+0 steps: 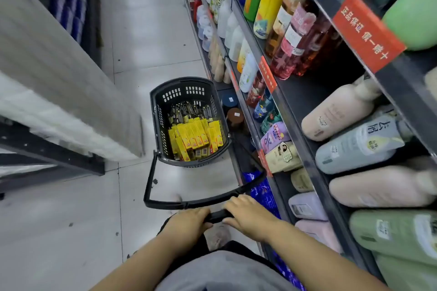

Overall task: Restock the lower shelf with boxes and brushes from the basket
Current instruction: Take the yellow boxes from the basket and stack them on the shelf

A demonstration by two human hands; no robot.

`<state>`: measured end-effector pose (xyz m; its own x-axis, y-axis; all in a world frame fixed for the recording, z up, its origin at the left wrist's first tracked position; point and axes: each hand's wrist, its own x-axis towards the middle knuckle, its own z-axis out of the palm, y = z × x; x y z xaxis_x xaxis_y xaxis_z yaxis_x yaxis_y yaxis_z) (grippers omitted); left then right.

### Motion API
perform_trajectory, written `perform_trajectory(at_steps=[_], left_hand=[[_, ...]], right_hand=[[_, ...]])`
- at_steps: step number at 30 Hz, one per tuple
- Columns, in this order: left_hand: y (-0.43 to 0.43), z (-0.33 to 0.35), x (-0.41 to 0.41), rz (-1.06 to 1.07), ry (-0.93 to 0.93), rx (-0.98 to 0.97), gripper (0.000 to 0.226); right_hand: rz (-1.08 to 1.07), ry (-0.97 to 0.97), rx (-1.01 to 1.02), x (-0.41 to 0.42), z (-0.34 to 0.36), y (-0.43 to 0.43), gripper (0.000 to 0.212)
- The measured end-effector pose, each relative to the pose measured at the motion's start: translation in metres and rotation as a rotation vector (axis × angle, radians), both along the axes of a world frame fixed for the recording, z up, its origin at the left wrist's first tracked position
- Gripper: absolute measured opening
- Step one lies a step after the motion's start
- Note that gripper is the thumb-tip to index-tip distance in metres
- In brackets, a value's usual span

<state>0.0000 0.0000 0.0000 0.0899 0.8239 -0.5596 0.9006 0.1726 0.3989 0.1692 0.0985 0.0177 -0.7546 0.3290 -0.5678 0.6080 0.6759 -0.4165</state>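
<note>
A dark plastic basket [157, 111] stands on the tiled aisle floor ahead of me. Inside it lie several yellow boxes [195, 137] at the near end and packaged brushes [189, 111] at the far end. Its long handle [151, 179] reaches back toward me. My left hand [186, 223] and my right hand [248, 214] both grip the handle's crossbar, side by side. The lower shelf [238, 168] runs along the right of the basket, near floor level, mostly hidden by the shelves above.
Shelves on the right hold many shampoo and lotion bottles [343, 113] and red price tags [365, 30]. Blue packets [262, 191] sit low beside my right hand. Another shelving unit [59, 92] lines the left. The aisle floor [153, 30] stretches ahead.
</note>
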Motion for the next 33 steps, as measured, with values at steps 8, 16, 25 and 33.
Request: perform_trajectory(at_steps=[8,16,25,33], left_hand=[[0.036,0.006,-0.033,0.026,-0.031,0.176,0.022],[0.139,0.004,-0.099,-0.009,-0.07,0.214,0.026],[0.272,0.007,-0.222,-0.078,-0.054,0.177,0.026],[0.39,0.005,-0.311,-0.007,-0.001,0.146,0.028]], right_hand=[[0.253,0.227,0.381,-0.034,-0.005,0.054,0.045],[0.223,0.168,0.415,-0.099,-0.008,0.153,0.045],[0.066,0.084,0.141,-0.219,-0.009,0.273,0.036],[0.089,0.138,0.112,-0.315,-0.014,0.398,0.034]])
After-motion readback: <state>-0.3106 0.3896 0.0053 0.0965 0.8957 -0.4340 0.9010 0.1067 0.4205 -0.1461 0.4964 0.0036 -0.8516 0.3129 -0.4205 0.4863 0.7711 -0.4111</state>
